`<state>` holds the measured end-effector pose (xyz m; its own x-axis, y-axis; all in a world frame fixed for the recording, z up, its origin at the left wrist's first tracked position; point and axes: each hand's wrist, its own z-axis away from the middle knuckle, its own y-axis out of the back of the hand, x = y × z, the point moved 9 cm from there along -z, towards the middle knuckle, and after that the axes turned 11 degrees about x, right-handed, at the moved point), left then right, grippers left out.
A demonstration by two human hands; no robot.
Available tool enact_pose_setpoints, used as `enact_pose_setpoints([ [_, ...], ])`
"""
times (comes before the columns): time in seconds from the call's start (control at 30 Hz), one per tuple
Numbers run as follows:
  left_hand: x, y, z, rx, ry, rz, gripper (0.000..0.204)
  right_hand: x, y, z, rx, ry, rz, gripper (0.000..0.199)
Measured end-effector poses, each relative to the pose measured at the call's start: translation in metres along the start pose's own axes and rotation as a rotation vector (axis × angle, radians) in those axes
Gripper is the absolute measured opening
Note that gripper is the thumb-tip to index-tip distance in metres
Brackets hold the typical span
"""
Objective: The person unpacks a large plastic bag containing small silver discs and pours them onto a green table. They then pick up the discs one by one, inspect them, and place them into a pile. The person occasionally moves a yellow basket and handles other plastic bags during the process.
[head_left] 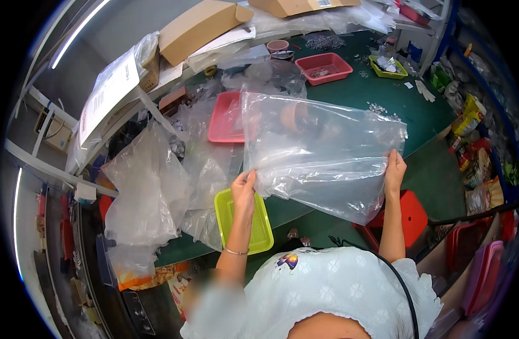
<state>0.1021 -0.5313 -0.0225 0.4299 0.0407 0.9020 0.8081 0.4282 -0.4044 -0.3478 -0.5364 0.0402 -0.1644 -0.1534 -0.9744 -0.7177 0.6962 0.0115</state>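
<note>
A large clear plastic bag [321, 150] is stretched out flat between my two hands, above the near edge of the green table. My left hand [243, 189] pinches its lower left edge, and my right hand [394, 169] grips its right edge. Small pale bits show at the bag's far right corner; I cannot tell whether they are inside it. A yellow-green tray [260, 226] lies under my left forearm. Behind the bag's left side sits a pink tray [224, 121], partly covered. Through the film a round brownish shape shows faintly.
Loose clear bags [149, 181] hang over the table's left side. Farther back stand a red tray [324, 69] of small parts, a small green basket [387, 66] and a pile of metal pieces [325, 42]. White gloves [424, 90] lie at the right. A red stool [409, 217] stands below.
</note>
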Motion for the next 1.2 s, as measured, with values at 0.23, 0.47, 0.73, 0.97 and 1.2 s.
enact_pose_setpoints([
  [0.23, 0.002, -0.003, -0.034, 0.057, 0.003, -0.288, 0.031, 0.004, -0.007, -0.023, 0.076, 0.070, 0.026, 0.034],
  [0.47, -0.049, -0.010, -0.045, 0.064, 0.144, -0.093, 0.063, -0.002, -0.035, -0.017, 0.044, 0.006, -0.129, 0.032],
  [0.73, -0.026, -0.041, -0.072, -0.350, 0.133, 0.006, 0.069, -0.023, -0.010, -0.050, 0.185, 0.181, 0.036, 0.030],
  [0.97, 0.064, -0.077, -0.086, -0.410, -0.309, -0.053, 0.063, -0.122, -0.020, -0.093, 0.208, 0.449, -0.083, 0.028],
  [1.2, 0.245, -0.257, -0.074, -0.362, -0.900, 0.144, 0.069, -0.186, -0.079, -0.271, 0.233, 0.326, -0.607, 0.030],
])
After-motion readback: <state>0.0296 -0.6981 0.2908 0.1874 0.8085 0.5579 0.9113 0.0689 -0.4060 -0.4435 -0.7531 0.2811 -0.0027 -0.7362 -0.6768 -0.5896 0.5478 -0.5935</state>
